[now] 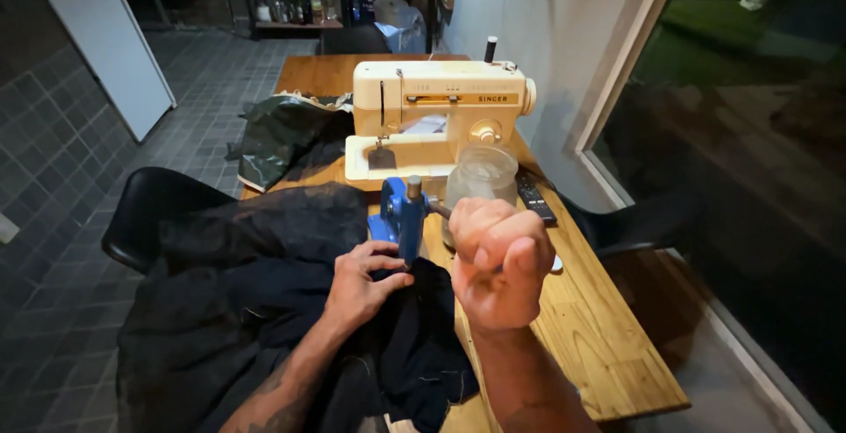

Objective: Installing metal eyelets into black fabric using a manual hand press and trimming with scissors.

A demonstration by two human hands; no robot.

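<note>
Left hand, fingers spread, pins dark fabric under the blue hand press at frame centre; right hand fist-grips its lever for leverage.

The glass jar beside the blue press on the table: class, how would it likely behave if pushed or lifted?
The glass jar looks clear and rounded, so it is probably breakable and smooth to grip. It stands upright on a broad base on the wooden table, so it would likely slide rather than tip. On its side it might roll.
</note>
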